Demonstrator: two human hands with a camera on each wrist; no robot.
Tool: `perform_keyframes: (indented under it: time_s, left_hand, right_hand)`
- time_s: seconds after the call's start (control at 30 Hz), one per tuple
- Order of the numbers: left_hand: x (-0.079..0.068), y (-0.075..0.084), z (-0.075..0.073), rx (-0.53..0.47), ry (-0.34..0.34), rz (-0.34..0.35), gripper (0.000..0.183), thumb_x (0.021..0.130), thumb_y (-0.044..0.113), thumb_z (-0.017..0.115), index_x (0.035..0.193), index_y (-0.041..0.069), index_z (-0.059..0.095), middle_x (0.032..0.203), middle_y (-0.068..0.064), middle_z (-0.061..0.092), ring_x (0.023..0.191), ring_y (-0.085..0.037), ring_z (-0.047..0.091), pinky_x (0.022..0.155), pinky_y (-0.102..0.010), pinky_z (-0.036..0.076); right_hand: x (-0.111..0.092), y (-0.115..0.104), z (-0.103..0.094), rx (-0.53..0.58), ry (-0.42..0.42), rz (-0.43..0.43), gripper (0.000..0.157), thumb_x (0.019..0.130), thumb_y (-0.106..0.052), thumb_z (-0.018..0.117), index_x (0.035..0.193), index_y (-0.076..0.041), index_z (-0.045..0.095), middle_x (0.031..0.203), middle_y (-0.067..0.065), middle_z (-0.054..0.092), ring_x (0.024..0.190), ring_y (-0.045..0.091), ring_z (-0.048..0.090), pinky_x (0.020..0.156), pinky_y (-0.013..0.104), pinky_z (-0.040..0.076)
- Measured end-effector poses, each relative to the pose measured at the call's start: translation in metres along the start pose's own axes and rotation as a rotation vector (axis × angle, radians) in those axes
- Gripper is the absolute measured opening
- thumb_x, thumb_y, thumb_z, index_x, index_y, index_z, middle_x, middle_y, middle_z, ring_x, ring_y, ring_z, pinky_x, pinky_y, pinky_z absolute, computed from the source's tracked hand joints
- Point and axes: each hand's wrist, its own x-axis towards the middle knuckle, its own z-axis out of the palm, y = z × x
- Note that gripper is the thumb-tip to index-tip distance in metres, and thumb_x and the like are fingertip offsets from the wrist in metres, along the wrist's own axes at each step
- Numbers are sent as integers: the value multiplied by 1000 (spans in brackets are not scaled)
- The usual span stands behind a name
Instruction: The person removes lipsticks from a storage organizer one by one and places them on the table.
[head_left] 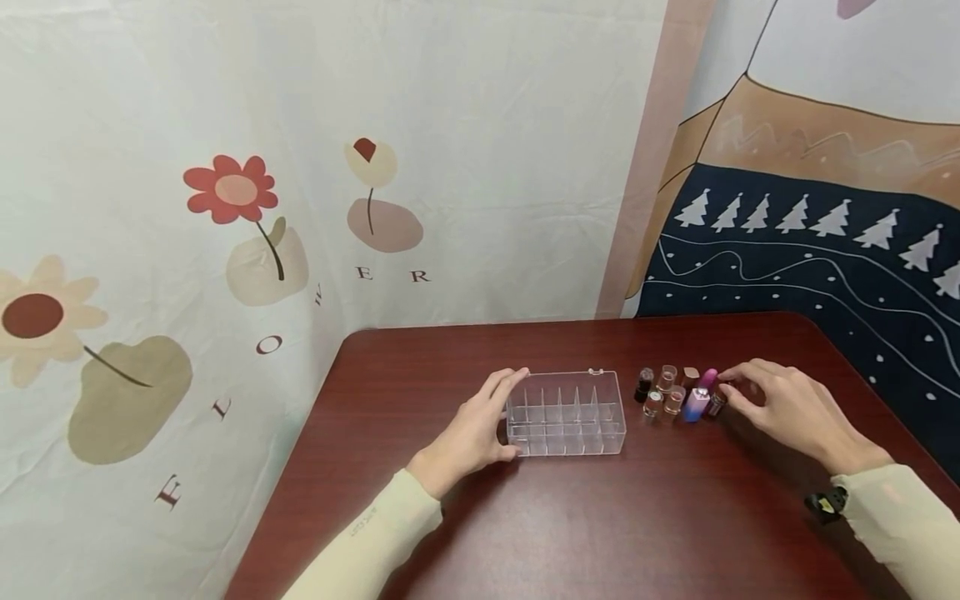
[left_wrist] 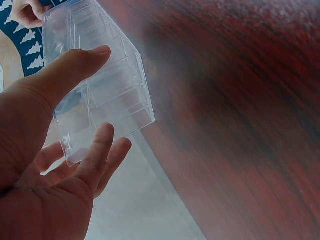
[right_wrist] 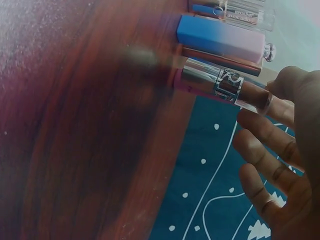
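Observation:
A clear plastic box (head_left: 566, 437) with small compartments and a raised clear lid stands on the table. My left hand (head_left: 468, 425) holds it at its left end, thumb by the front edge and fingertips up by the lid. In the left wrist view, the box (left_wrist: 117, 85) lies between thumb and fingers. My right hand (head_left: 791, 408) pinches the top of a lipstick tube (right_wrist: 207, 75) with a silver band, between thumb and index finger; the other fingers are spread. Beside that tube stands a blue-to-pink lipstick (head_left: 697, 405), at the right end of a cluster of cosmetics.
Several small tubes stand close together right of the box, among them a black-based tube (head_left: 643, 387) and a clear-capped tube (head_left: 674, 402). The dark red wooden table (head_left: 570, 525) meets a hanging flower-print cloth (head_left: 495, 167) behind.

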Motion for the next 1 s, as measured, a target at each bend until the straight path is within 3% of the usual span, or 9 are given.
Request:
perform_keyframes:
  time_s: [0.6,0.9,1.0]
  left_hand:
    - [4,3,4,-1,-19,-8,126,77,1,108,180,11,35,174,-16,47,111,-33,89,101,-41,73]
    - [2,3,8,19,-30,7,127,80,4,108,182,10,33,175,-17,45,112,-30,87,103,-38,72]
    - [0,2,9,55,-21,22,127,80,7,109,182,9,33,176,-17,45,121,-30,83,107,-42,70]
  right_hand:
    - [-7,3,4,4,-8,10,24,96,-23,94,118,-19,86,99,0,80,75,4,56,59,27,47]
    - [-11,4,1,9,-34,47,27,100,-33,91,123,-19,86,116,10,86,86,20,74,69,46,63]
    - [-10,3,0,12,-23,62,27,101,-33,90,124,-19,85,113,8,85,85,18,70,67,40,59]
